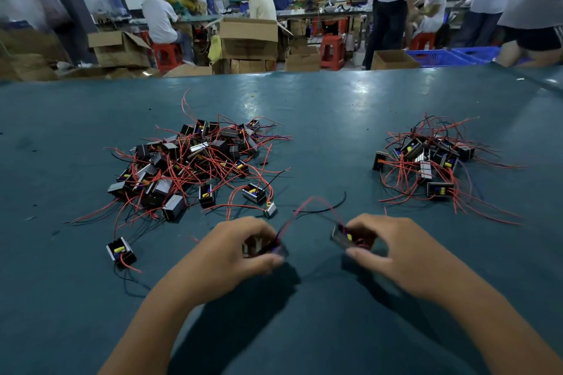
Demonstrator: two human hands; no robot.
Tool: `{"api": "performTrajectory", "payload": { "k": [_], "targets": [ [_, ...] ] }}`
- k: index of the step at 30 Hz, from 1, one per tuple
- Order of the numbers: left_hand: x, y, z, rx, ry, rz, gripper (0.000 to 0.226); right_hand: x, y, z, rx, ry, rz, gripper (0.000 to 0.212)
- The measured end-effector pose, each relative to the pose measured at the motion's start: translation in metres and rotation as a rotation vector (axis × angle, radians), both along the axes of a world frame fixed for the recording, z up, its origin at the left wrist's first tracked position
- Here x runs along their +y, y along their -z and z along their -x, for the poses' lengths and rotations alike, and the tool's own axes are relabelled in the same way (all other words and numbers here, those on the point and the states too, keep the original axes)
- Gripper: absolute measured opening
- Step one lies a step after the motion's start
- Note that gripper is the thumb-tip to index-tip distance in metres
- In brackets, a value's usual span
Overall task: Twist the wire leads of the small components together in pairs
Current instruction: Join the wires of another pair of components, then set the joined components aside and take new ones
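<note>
The left hand (234, 248) grips a small black component (264, 248), fingers curled over its top and thumb pressed along its near side. The right hand (380, 248) pinches a second component (345, 237) between thumb and curled fingers, its yellow part facing up. The two hands sit just apart, low over the teal table (320, 119), with a narrow gap of bare surface between them. Red leads (307, 204) rise from both held components and arch across that gap, meeting above and beyond the hands; a black lead (330, 207) runs through the same arch. Motion blur hides whether the leads are twisted together.

Beyond the left grip and out to its left lies a large heap of components (189, 161) with tangled red and black wires; its nearest stragglers lie just beyond the left fingers. One lone component (121, 252) rests well to the left of the left hand. A smaller heap (426, 158) lies beyond the right grip and to its right, its long red wires trailing close to the right hand's far side.

Between the two heaps a broad lane of open table runs straight away from the hands to the far edge. Nearer than the grips, the table shows only the forearms and their shadows.
</note>
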State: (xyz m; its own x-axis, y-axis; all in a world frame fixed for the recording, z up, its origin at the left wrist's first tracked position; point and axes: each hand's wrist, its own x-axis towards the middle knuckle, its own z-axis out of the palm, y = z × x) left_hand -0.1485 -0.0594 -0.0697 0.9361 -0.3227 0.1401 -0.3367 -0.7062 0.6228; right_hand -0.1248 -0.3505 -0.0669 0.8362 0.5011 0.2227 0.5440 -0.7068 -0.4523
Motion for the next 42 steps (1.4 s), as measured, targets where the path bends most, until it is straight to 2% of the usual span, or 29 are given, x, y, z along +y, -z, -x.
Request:
{"api": "performTrajectory", "payload": {
  "k": [2,4,5,9,12,16,19,21,26,28,32,35,39,42],
  "targets": [
    [-0.020,0.001,0.003,0.091,-0.077,0.363,0.023,0.015,-0.002,0.008,0.058,0.072,-0.349,0.017],
    [-0.042,0.004,0.006,0.220,-0.118,0.705,0.026,0.029,-0.001,0.015,0.183,0.127,-0.540,0.019],
    [-0.050,0.007,0.007,0.262,-0.126,0.801,0.027,0.035,0.002,0.017,0.242,0.129,-0.587,0.019],
    [-0.064,0.016,0.010,0.333,-0.111,0.871,0.032,0.043,0.007,0.020,0.409,0.120,-0.720,0.019],
    [-0.066,0.019,0.008,0.359,-0.161,0.968,0.035,0.043,0.009,0.021,0.422,0.103,-0.709,0.023],
    [-0.068,0.019,0.007,0.355,-0.138,1.032,0.025,0.045,0.009,0.024,0.480,0.066,-0.717,0.022],
    [-0.069,0.019,0.008,0.350,-0.132,1.092,0.034,0.045,0.009,0.024,0.528,0.051,-0.792,0.024],
    [-0.071,0.019,0.008,0.323,-0.142,1.069,0.041,0.046,0.008,0.024,0.563,0.059,-0.839,0.027],
    [-0.071,0.022,0.008,0.186,-0.143,0.931,0.033,0.050,0.007,0.026,0.575,0.096,-0.925,0.049],
    [-0.071,0.022,0.007,0.138,-0.118,0.847,0.032,0.050,0.007,0.026,0.560,0.097,-0.950,0.046],
    [-0.069,0.023,0.007,-0.053,-0.130,0.548,0.033,0.046,0.006,0.023,0.454,0.122,-0.912,0.030],
    [-0.061,0.026,0.003,-0.170,-0.146,0.373,0.036,0.039,0.003,0.018,0.376,0.186,-0.903,0.031],
    [-0.051,0.034,-0.003,-0.254,-0.154,0.277,0.025,0.025,-0.009,0.008,0.171,0.281,-0.784,0.031],
    [-0.050,0.037,-0.005,-0.269,-0.163,0.275,0.020,0.007,-0.031,-0.006,-0.125,0.360,-0.535,0.034]
  ]
}}
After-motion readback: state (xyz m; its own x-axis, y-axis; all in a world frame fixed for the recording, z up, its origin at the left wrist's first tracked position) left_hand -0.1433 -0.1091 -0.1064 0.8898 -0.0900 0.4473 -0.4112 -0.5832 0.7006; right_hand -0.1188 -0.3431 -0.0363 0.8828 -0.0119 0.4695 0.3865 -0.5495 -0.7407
